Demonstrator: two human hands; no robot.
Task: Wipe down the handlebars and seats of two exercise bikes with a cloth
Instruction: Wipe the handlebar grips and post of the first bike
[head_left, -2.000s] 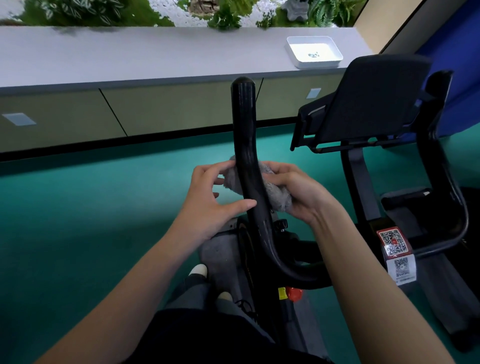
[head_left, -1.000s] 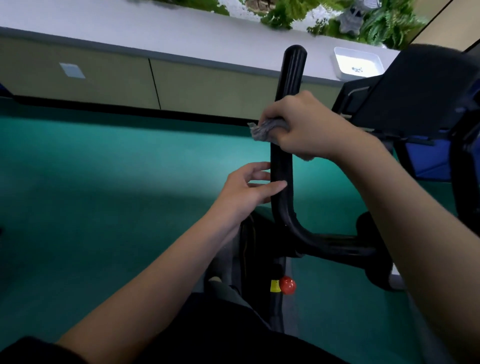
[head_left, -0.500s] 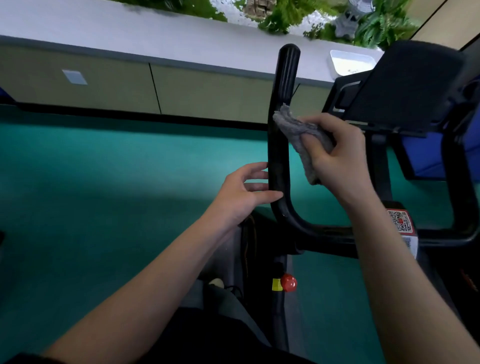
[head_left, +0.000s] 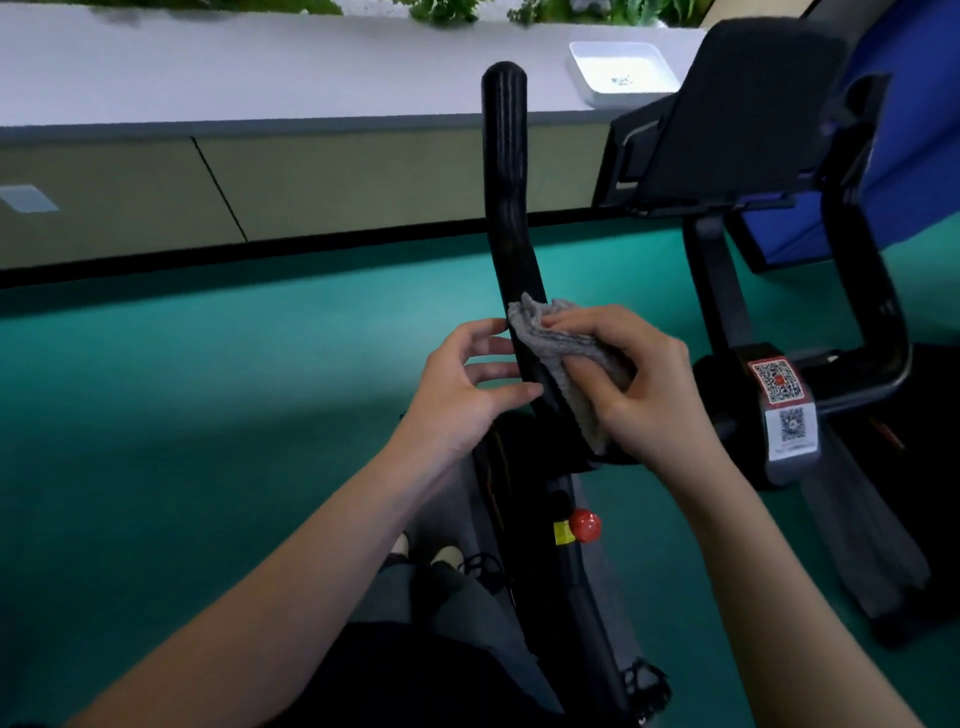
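Note:
A black curved handlebar (head_left: 506, 171) of the exercise bike rises upright in the middle of the view. My right hand (head_left: 641, 387) grips a grey cloth (head_left: 558, 358) and presses it against the right side of the bar's lower bend. My left hand (head_left: 470, 389) rests on the bar's left side at the same height, fingers straight, thumb laid across the bar. The cloth partly wraps the bar and covers it there. The bike's seat is not in view.
The bike's black console (head_left: 748, 114) on its stem (head_left: 719, 291) stands to the right, with QR stickers (head_left: 779, 384) below. A red knob (head_left: 585, 526) sits on the frame. A white tray (head_left: 621, 73) lies on the grey ledge (head_left: 260, 67) behind. Teal floor (head_left: 182, 415) lies left.
My right hand has slid the cloth down the handlebar from the upper part to the lower bend. My left hand has stayed on the bar's left side.

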